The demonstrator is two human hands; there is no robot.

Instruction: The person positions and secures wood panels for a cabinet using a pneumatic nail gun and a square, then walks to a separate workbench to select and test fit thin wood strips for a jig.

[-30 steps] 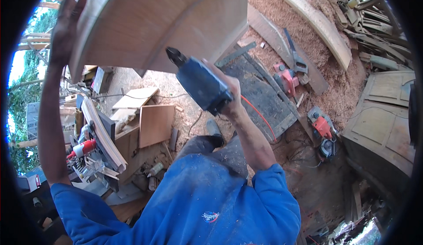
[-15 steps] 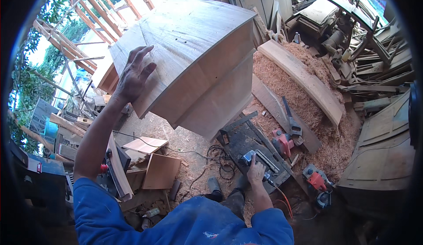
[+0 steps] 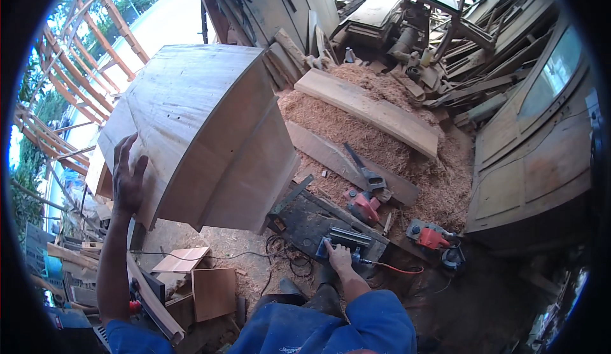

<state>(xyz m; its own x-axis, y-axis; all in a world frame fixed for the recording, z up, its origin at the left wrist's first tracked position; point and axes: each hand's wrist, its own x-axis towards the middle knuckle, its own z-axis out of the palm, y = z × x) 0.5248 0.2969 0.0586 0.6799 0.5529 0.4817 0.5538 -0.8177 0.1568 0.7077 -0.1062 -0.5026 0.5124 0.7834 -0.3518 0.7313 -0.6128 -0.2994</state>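
My left hand grips the side of a large curved wooden panel assembly at upper left, its bent fingers against the pale outer face. A thinner panel forms the shaded right side of that piece. Low in the middle, my right hand is on a blue-and-silver air nail gun lying on a dark board, with an orange hose running right. A handsaw and a red power planer lie just above it.
Long planks lie on wood shavings. Another red power tool and old cabinet panels are at right. Scrap timber is heaped behind. Loose boards lie at lower left, beside cords. A wooden frame stands at upper left.
The nail gun has gone from raised beside the panel down onto the dark board with my right hand. My left hand has shifted from the panel's top edge onto its face. The view has tilted up.
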